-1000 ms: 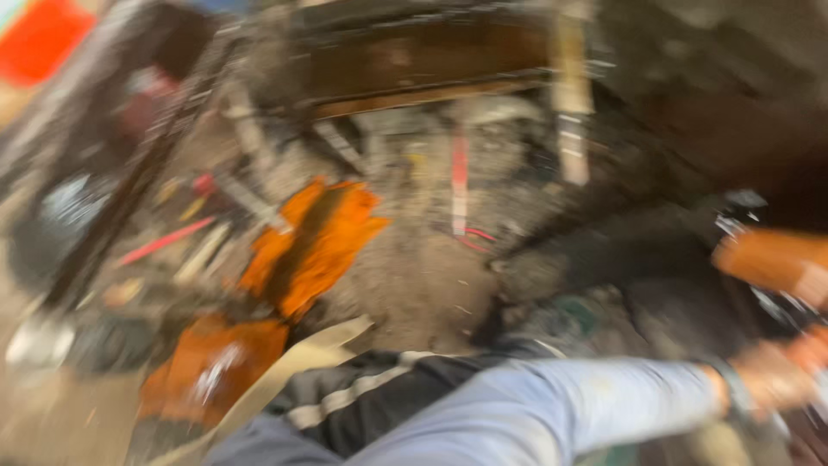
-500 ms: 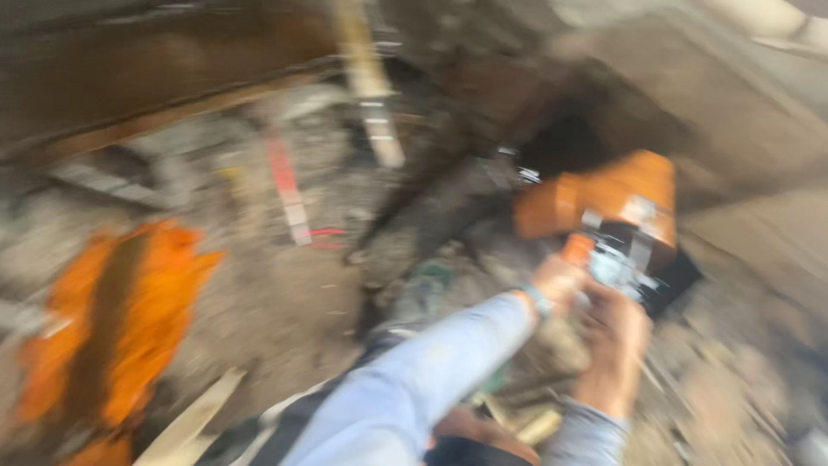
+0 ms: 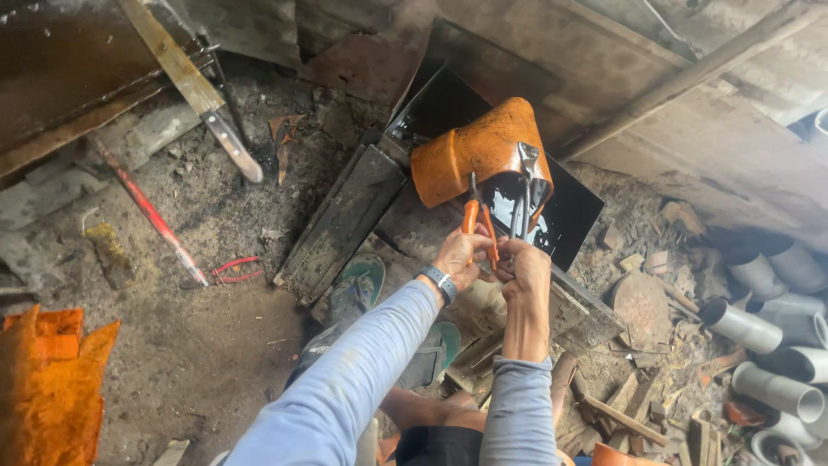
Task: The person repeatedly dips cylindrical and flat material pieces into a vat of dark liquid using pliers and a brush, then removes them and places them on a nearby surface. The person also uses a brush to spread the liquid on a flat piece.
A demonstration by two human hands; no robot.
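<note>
The left hand (image 3: 459,256) is gripping orange-handled pliers (image 3: 479,226), the right hand (image 3: 523,263) is clutching metal tongs (image 3: 523,194); the orange pipe piece (image 3: 479,151) is not yet released.

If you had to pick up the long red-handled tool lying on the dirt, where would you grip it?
Probably around the middle of the red-handled tool, coming from above: it lies flat and slanted on the dirt floor, its slim shaft bare on both sides.

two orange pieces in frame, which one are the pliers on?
The curved orange piece at top centre, held over the black tray; both the left hand and right hand work there. The flat orange piece lies untouched at bottom left.
</note>
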